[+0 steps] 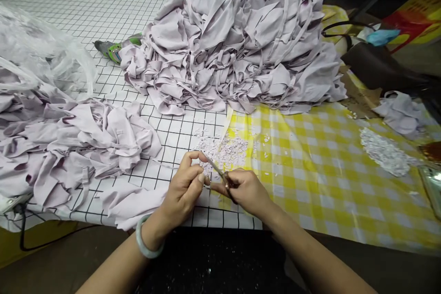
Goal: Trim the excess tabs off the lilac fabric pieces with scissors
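Observation:
My right hand (250,190) is closed around the handles of small scissors (216,166), whose blades point up and left toward my left fingers. My left hand (184,188), with a pale green bangle on its wrist, is pinched closed close beside the blades. A pale lilac fabric piece (134,200) runs in under that hand, and its end seems to be in the fingers, though they mostly hide it. Beyond both hands lie many tiny fabric snippets (227,151), scattered across the cloth.
A tall heap of lilac fabric pieces (234,46) stands at the back. Another pile (93,135) lies left, near clear plastic wrap (44,46). Yellow checked plastic (320,161) covers the right side, with a snippet heap (387,151) and dark bag (375,66).

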### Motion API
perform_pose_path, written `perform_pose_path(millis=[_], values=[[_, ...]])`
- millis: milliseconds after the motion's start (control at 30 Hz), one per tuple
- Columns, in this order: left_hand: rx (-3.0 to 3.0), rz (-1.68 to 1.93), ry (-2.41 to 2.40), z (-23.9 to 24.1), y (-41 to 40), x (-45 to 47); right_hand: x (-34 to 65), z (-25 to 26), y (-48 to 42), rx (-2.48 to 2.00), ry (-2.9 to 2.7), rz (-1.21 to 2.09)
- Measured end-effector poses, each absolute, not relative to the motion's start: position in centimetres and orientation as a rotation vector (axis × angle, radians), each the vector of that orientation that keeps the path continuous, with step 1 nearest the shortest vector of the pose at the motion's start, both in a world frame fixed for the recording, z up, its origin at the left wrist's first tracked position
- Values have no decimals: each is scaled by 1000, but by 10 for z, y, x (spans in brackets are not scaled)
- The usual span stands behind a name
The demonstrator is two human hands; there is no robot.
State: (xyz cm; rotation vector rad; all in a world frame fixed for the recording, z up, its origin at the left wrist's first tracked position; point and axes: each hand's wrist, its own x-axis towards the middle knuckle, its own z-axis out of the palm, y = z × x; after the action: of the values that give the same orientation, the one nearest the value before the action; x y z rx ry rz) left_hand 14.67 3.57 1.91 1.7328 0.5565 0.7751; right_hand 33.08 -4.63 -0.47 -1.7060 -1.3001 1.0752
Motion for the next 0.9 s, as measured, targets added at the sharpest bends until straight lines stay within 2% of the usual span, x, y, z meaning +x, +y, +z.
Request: perform_pose_path(millis=[100, 367, 700, 800, 900], values=[[1727, 787, 600, 18, 36, 144, 341, -5, -48, -1726, -1109, 1199], [1718, 751, 624, 39, 22, 111, 307, 4, -38, -1372, -1295, 1273], [1823, 790, 803, 129, 81, 62, 225, 23, 45, -1036, -1333, 1403], [1935, 1005, 1037, 121, 99, 60, 213, 18, 82, -1124, -1109, 1395], [1998, 1176, 1381, 84, 96, 43, 223, 8, 109, -1274, -981, 1274]])
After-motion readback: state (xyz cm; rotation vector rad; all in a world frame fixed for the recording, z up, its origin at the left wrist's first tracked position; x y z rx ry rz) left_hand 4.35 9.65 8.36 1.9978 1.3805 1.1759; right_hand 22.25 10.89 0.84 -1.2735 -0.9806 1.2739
